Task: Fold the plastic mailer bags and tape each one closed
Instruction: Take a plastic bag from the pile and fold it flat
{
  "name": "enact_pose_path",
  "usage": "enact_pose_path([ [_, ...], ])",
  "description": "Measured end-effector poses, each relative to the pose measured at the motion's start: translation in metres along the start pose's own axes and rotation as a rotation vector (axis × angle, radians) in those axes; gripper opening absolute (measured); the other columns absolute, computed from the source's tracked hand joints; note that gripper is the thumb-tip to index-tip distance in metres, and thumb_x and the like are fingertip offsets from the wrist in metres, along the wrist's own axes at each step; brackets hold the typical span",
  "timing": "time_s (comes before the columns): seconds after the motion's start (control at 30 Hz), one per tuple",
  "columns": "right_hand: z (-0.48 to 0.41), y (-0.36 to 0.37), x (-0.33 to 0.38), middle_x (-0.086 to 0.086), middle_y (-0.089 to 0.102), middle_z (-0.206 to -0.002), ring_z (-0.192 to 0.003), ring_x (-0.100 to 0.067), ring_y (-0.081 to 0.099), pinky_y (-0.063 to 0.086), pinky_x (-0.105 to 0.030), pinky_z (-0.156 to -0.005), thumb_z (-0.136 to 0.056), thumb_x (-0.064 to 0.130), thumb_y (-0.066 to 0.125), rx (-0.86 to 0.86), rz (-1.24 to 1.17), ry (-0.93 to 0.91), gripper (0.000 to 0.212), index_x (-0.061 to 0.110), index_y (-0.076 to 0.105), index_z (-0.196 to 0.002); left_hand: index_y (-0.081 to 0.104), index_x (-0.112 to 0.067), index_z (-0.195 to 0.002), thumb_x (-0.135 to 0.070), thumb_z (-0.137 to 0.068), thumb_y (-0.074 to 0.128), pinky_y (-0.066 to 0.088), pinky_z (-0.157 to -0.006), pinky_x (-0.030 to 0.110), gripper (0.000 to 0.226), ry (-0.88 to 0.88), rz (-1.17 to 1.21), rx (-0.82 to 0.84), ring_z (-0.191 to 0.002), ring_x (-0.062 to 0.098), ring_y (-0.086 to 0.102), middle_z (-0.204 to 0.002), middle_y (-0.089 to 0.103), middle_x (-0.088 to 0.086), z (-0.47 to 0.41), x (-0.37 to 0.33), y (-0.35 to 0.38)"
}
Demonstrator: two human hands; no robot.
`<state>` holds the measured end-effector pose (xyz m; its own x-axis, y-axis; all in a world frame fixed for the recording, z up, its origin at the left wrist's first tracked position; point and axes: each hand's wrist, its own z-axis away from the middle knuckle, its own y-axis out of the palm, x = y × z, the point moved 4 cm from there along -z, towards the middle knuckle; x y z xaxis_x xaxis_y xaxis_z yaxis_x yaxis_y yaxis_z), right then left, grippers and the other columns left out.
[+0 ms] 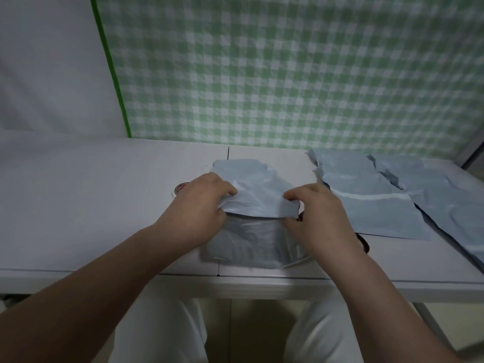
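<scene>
Nearest us, at six o'clock, our white trousers (162, 328) show under the front lip of the smooth white table (78, 205), cut off by the bottom edge. On the table, close to that lip and at its middle, lies the mailer bag (258, 195), thin crinkled plastic, pale blue-grey outside. Its far part is doubled toward us over a darker grey, shadowed lower part. Our left hand (201, 208) pinches the fold at the bag's nine o'clock, thumb under and fingers curled over. Our right hand (319, 218) grips it the same way at three o'clock, so both side edges of the bag are covered. By the right wrist, at four o'clock of the bag, a dark curved thing (364, 242) peeks out, too hidden to name. Behind the left knuckles, at ten o'clock, a sliver of a tape roll (180, 189) shows, white with red marks we cannot read. From two to three o'clock, flat mailers (366, 203) overlap in a loose spread that runs off the right edge, one crossed by a pale strip. Beyond, at twelve o'clock, hangs a green-and-white gingham cloth (288, 74) with a green border, and at ten o'clock a plain white wall (47, 74).
</scene>
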<state>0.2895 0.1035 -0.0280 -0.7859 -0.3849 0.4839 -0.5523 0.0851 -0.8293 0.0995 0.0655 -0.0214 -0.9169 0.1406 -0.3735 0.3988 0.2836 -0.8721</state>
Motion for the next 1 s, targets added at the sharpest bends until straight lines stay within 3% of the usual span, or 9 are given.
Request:
enact_pose_path([
  [0.1,0.005,0.002,0.001,0.001,0.048,-0.127,-0.082,-0.01,0.049,0.035,-0.017,-0.077,-0.079,0.005,0.068,-0.034,0.03,-0.036,0.049,0.02,0.059,-0.124,0.068,-0.013,-0.109,0.0,-0.075,0.06,0.044,-0.088,0.036,0.037,0.003,0.01,-0.053,-0.1,0.021,0.056,-0.105,0.062,0.003,0.001,-0.001,-0.002],
  [0.23,0.01,0.003,0.005,0.003,0.035,-0.139,-0.102,-0.017,0.052,0.036,-0.019,-0.075,-0.079,0.001,0.064,-0.029,0.117,-0.056,0.062,0.027,0.05,-0.133,0.07,-0.015,-0.105,-0.005,-0.075,0.057,0.047,-0.086,0.043,0.034,0.001,0.031,-0.072,-0.096,0.022,0.057,-0.103,0.064,0.001,0.002,-0.003,-0.005],
  [0.37,0.01,0.0,0.013,-0.008,0.055,-0.119,-0.071,-0.024,0.059,0.038,-0.025,-0.059,-0.078,0.003,0.065,-0.204,0.12,-0.126,0.032,0.012,0.066,-0.109,0.069,-0.016,-0.104,-0.003,-0.078,0.057,0.047,-0.087,0.044,0.032,-0.007,0.003,-0.074,-0.096,0.021,0.058,-0.101,0.064,0.001,0.0,-0.005,-0.004],
  [0.43,0.009,0.002,0.014,-0.011,0.058,-0.111,-0.063,-0.028,0.059,0.044,-0.028,-0.052,-0.075,-0.001,0.067,-0.215,0.127,-0.144,0.025,0.008,0.068,-0.099,0.069,-0.015,-0.105,-0.004,-0.079,0.058,0.046,-0.086,0.042,0.03,-0.005,-0.01,-0.065,-0.094,0.021,0.057,-0.099,0.063,0.002,-0.001,-0.005,-0.003],
  [0.57,0.008,0.006,0.014,-0.005,0.044,-0.131,-0.073,-0.023,0.055,0.051,-0.038,-0.057,-0.07,-0.013,0.06,-0.086,0.164,-0.114,0.053,0.015,0.061,-0.114,0.065,-0.015,-0.111,-0.009,-0.08,0.063,0.041,-0.085,0.028,0.032,0.007,-0.051,-0.01,-0.097,0.018,0.054,-0.103,0.059,0.001,-0.004,-0.004,-0.002],
  [0.67,0.008,0.008,0.015,-0.006,0.041,-0.134,-0.074,-0.022,0.053,0.049,-0.037,-0.052,-0.065,-0.017,0.058,-0.096,0.184,-0.158,0.061,0.017,0.059,-0.115,0.06,-0.018,-0.118,-0.015,-0.079,0.065,0.04,-0.087,0.028,0.04,-0.014,-0.085,0.051,-0.098,0.013,0.05,-0.106,0.055,-0.003,-0.003,-0.002,-0.002],
  [0.8,0.005,0.005,0.016,-0.014,0.06,-0.108,-0.056,-0.029,0.056,0.047,-0.033,-0.042,-0.062,-0.018,0.062,-0.242,0.171,-0.227,0.036,0.005,0.068,-0.089,0.053,-0.018,-0.124,-0.012,-0.079,0.062,0.035,-0.088,0.024,0.046,-0.02,-0.107,0.077,-0.106,0.013,0.046,-0.113,0.05,-0.003,-0.001,-0.001,-0.002],
  [0.9,0.002,0.002,0.016,-0.011,0.062,-0.088,-0.048,-0.029,0.055,0.046,-0.031,-0.038,-0.059,-0.021,0.064,-0.34,0.192,-0.245,0.029,0.003,0.066,-0.075,0.054,-0.016,-0.122,-0.006,-0.08,0.058,0.037,-0.094,0.028,0.044,-0.02,-0.127,0.049,-0.111,0.017,0.046,-0.118,0.05,-0.001,0.0,0.001,-0.002],
  [1.0,0.003,-0.001,0.013,-0.007,0.055,-0.071,-0.044,-0.026,0.05,0.045,-0.033,-0.035,-0.056,-0.023,0.065,-0.338,0.219,-0.212,0.031,0.005,0.063,-0.069,0.062,-0.01,-0.109,0.0,-0.078,0.055,0.041,-0.087,0.033,0.033,0.02,-0.156,-0.02,-0.1,0.022,0.049,-0.106,0.055,0.005,0.001,0.0,-0.005],
])
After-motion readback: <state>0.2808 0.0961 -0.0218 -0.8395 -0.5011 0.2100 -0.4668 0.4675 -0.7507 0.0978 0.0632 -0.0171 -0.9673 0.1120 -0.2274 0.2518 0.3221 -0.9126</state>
